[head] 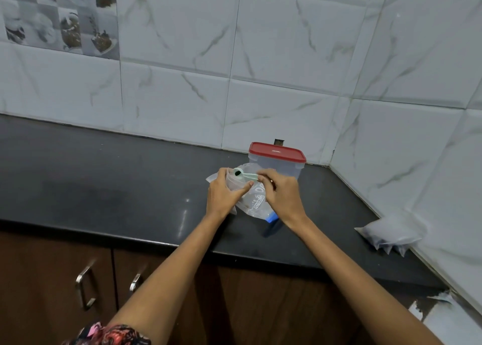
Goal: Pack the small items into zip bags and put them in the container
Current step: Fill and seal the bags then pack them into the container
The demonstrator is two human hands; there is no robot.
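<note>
Hands (224, 192) (two), one bag (254, 201), one container (276, 162)

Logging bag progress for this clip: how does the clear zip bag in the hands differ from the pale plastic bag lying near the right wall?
The clear zip bag is held by both hands, left hand and right hand, while the pale plastic bag lies untouched. The zip bag is see-through with print and a blue corner; the pale bag is cloudy. The zip bag sits beside the red-lidded container; the pale bag lies against the wall. Both rest on the black counter.
</note>
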